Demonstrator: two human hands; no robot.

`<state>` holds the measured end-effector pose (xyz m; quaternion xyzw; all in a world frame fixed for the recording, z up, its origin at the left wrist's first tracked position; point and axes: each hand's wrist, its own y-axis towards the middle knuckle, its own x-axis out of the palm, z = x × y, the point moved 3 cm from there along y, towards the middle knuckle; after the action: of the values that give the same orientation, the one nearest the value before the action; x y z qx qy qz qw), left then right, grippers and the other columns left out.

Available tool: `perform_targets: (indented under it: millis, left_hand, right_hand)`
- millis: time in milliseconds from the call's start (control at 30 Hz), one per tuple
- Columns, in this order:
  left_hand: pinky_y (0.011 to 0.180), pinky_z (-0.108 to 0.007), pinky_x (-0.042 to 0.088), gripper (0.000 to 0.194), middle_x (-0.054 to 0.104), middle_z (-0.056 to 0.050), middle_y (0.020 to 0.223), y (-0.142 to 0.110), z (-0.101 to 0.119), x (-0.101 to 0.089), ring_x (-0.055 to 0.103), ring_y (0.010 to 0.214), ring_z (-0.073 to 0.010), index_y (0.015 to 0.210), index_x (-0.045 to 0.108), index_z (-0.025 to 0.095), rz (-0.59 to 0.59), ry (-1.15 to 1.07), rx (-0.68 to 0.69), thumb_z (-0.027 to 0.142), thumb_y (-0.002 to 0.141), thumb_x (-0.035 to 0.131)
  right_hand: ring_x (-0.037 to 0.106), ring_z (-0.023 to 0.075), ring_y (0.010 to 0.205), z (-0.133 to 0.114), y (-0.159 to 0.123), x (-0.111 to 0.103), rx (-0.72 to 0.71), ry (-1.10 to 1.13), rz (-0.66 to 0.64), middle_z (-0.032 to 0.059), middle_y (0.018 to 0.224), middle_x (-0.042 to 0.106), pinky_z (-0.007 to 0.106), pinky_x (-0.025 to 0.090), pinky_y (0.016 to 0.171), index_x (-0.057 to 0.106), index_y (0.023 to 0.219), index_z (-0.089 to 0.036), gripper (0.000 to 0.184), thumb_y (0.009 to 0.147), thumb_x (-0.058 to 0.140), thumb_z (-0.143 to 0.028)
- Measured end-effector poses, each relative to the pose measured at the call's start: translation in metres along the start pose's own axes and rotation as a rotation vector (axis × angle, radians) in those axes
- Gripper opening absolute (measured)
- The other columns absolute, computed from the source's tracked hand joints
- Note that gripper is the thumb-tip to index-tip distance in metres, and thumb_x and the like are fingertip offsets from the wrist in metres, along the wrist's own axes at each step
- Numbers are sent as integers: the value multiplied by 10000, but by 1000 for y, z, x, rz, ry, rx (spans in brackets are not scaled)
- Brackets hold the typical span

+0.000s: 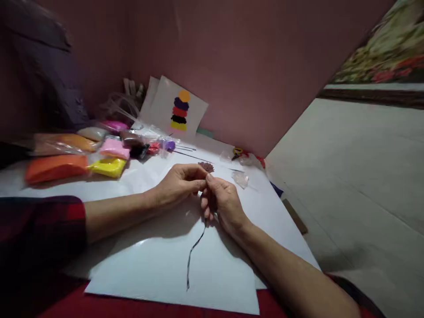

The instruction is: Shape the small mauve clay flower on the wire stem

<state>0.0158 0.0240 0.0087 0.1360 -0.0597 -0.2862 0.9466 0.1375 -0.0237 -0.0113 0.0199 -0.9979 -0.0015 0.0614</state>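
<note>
On the far left of the tabletop [274,229], I see an orange packet [57,168] with an orange-brown packet [76,142] beyond it. To their right I make out a yellow packet [108,167], a pink packet [115,148], an off-white packet [92,133] and a magenta packet [115,126]. Next come a brown packet [131,138], a black bundle [139,151], a red lump [153,148] and a purple lump [170,145]. Behind these, toward the far edge, a picture sheet [195,108] leans, showing stacked orange, dark purple, red, black and yellow shapes.

Near the middle I have the left hand [175,184], thumb and index finger reaching to the right hand's fingertips; I cannot tell whether they close on anything. A brown textured piece [206,167] shows just beyond the fingertips; I cannot tell if either hand touches it. A white sheet [165,269] lies at the near edge, and over it hangs or lies a dark strand [190,260], running down from the curled fingers of the right hand [227,203], which holds it in a narrow grip, thumb against index finger. Farther right I see a clear plastic scrap [240,179] and, by the far right corner, a yellow-handled tool [237,152].
</note>
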Motion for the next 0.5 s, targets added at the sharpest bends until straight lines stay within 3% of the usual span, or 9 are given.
perform_targets:
  millis: [233, 500]
  left_hand:
    - [546, -201, 405, 243, 624, 22, 643, -1, 0, 0, 517, 565, -84, 932, 666, 109, -22, -37, -42, 304, 790, 636]
    - [547, -215, 409, 243, 585, 15, 628, -2, 3, 0, 501, 563, -93, 845, 631, 93, -13, 100, -25, 333, 806, 621]
  right_hand:
    - [474, 65, 265, -3, 1, 1, -32, 15, -16, -51, 445, 585, 124, 335, 245, 534, 709, -176, 388, 857, 580, -533]
    - [471, 63, 266, -1, 1, 0, -40, 21, -35, -45, 449, 591, 120, 325, 243, 506, 693, -182, 394, 858, 581, -532]
